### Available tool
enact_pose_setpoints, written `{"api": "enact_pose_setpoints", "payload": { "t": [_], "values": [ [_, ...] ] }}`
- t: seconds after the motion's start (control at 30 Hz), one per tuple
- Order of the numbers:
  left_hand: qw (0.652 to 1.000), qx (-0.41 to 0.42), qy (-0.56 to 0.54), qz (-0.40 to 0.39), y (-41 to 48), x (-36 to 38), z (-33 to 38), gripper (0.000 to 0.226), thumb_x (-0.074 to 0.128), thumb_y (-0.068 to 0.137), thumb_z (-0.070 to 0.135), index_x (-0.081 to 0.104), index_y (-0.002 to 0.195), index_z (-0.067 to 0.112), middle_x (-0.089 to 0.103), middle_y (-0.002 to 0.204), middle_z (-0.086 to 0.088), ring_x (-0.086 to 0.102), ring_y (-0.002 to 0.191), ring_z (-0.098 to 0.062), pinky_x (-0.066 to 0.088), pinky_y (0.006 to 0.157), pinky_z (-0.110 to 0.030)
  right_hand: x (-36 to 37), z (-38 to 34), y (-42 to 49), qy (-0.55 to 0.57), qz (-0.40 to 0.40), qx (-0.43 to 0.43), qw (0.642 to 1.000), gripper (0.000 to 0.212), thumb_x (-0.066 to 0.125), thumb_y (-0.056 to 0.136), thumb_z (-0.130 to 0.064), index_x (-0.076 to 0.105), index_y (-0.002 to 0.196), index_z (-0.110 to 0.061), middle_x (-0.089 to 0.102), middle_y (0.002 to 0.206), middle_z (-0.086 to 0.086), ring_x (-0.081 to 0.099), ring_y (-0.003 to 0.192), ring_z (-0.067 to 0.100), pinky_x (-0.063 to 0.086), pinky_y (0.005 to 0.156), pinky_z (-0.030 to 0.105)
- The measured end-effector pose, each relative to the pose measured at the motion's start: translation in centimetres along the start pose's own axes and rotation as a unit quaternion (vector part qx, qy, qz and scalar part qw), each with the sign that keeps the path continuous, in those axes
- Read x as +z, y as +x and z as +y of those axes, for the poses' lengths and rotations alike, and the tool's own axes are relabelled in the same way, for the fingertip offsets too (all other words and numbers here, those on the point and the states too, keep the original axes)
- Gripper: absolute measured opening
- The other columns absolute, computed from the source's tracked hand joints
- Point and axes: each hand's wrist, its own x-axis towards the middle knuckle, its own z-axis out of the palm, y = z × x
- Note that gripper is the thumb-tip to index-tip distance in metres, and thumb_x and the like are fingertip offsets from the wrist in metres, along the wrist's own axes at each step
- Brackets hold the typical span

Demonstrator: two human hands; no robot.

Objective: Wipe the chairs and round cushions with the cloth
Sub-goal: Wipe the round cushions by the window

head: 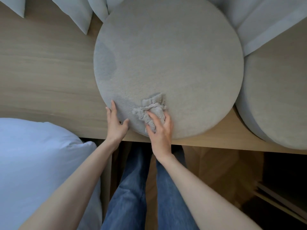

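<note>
A large round grey cushion [167, 63] lies flat on a light wooden bench [46, 77]. On its near part sits a crumpled grey cloth [152, 110]. My right hand [160, 130] presses on the cloth, fingers spread and slightly bent over it. My left hand [116, 123] rests against the cushion's near-left edge, fingers straight along the rim and thumb on the cushion's side. A second round grey cushion [279, 100] lies at the right, touching the first.
Pale grey square cushions [74, 12] lean at the back left, and pale fabric [265, 22] lies at the back right. A white pillow [38, 163] fills the near left. My legs in blue jeans [132, 188] stand below the bench's front edge.
</note>
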Motion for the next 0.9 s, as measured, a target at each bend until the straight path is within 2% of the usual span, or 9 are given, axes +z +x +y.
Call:
{"api": "enact_pose_setpoints", "payload": {
  "t": [0.1, 0.17, 0.23, 0.33, 0.43, 0.5, 0.57, 0.7, 0.9],
  "values": [
    [1.0, -0.001, -0.004, -0.004, -0.2, 0.0, -0.3, 0.088, 0.058, 0.091, 0.006, -0.001, 0.153, 0.027, -0.015, 0.16, -0.005, -0.011, 0.146, -0.017, 0.035, 0.109, -0.052, -2.9, 2.1, 0.3, -0.035, -0.127, -0.087, 0.987, 0.06, 0.066, 0.083, -0.001, 0.055, 0.132, -0.035, 0.026, 0.145, 0.009, 0.023, 0.134, 0.023, 0.023, 0.111, 0.027],
    [1.0, -0.007, -0.007, -0.006, -0.3, 0.1, -0.4, 0.089, 0.059, 0.091, 0.008, -0.002, 0.153, 0.028, -0.013, 0.16, -0.004, -0.007, 0.147, -0.02, 0.035, 0.109, -0.054, -6.4, 4.9, 1.3, -0.086, -0.13, -0.108, 0.982, 0.062, 0.066, 0.082, 0.004, 0.056, 0.132, -0.031, 0.031, 0.143, 0.014, 0.029, 0.129, 0.025, 0.03, 0.111, 0.03],
    [1.0, -0.011, -0.009, -0.006, -0.3, 0.4, -0.2, 0.09, 0.06, 0.091, 0.01, -0.003, 0.153, 0.028, -0.011, 0.16, -0.007, -0.003, 0.147, -0.023, 0.033, 0.11, -0.055, -9.9, 7.7, 1.5, -0.096, -0.034, -0.032, 0.994, 0.058, 0.064, 0.086, 0.002, 0.053, 0.134, -0.03, 0.033, 0.14, 0.015, 0.031, 0.123, 0.014, 0.033, 0.107, 0.022],
    [1.0, -0.015, -0.012, 0.012, -0.3, 0.8, -0.2, 0.087, 0.059, 0.091, 0.01, -0.002, 0.153, 0.025, -0.007, 0.16, -0.01, -0.004, 0.148, -0.021, 0.023, 0.116, -0.046, -10.3, 8.8, 0.7, -0.052, 0.147, 0.113, 0.981, 0.052, 0.064, 0.088, -0.005, 0.048, 0.134, -0.024, 0.033, 0.13, 0.011, 0.041, 0.123, 0.026, 0.04, 0.106, 0.036],
    [0.999, -0.02, -0.051, 0.001, -0.1, 0.6, -0.9, 0.094, 0.062, 0.085, 0.012, 0.0, 0.153, 0.032, -0.004, 0.161, 0.001, 0.009, 0.147, -0.028, 0.037, 0.108, -0.049, -4.6, 6.0, -0.9, -0.025, 0.174, 0.155, 0.972, 0.055, 0.066, 0.083, 0.001, 0.048, 0.131, -0.019, 0.032, 0.13, 0.02, 0.038, 0.122, 0.038, 0.04, 0.103, 0.042],
    [0.995, -0.045, -0.091, 0.001, -0.1, 0.6, -1.9, 0.095, 0.061, 0.084, 0.008, 0.0, 0.151, 0.038, 0.0, 0.16, 0.005, 0.022, 0.143, -0.036, 0.055, 0.085, -0.038, -1.2, 3.8, -2.3, 0.0, 0.151, 0.135, 0.979, 0.055, 0.066, 0.082, 0.001, 0.047, 0.13, -0.02, 0.028, 0.134, 0.02, 0.035, 0.124, 0.036, 0.038, 0.103, 0.037],
    [0.99, -0.06, -0.128, 0.017, -0.5, 0.7, -2.1, 0.094, 0.059, 0.085, 0.0, 0.003, 0.152, 0.037, 0.01, 0.158, 0.006, 0.037, 0.135, -0.033, 0.056, 0.068, -0.024, 0.3, 2.4, -3.5, 0.031, 0.082, 0.078, 0.993, 0.056, 0.065, 0.084, -0.001, 0.043, 0.129, -0.026, 0.024, 0.137, 0.016, 0.034, 0.125, 0.031, 0.033, 0.101, 0.023],
    [0.97, -0.077, -0.227, 0.025, -1.8, 0.2, -2.1, 0.086, 0.055, 0.09, -0.006, 0.011, 0.153, 0.031, 0.022, 0.153, 0.014, 0.058, 0.109, -0.012, 0.056, 0.07, -0.021, -1.6, 1.4, -3.2, 0.073, -0.04, -0.047, 0.995, 0.044, 0.063, 0.089, -0.009, 0.051, 0.129, -0.02, 0.036, 0.124, 0.008, 0.043, 0.113, 0.014, 0.026, 0.094, 0.0],
    [0.956, -0.075, -0.285, 0.001, -3.1, -1.3, -2.1, 0.075, 0.05, 0.095, 0.0, 0.011, 0.153, 0.029, 0.029, 0.15, 0.016, 0.046, 0.129, -0.02, 0.049, 0.084, -0.031, -4.0, -3.0, 4.1, -0.022, -0.117, -0.185, 0.975, 0.047, 0.062, 0.089, -0.015, 0.051, 0.132, -0.029, 0.046, 0.121, 0.004, 0.04, 0.112, 0.021, 0.023, 0.084, 0.016]
  ]
}}
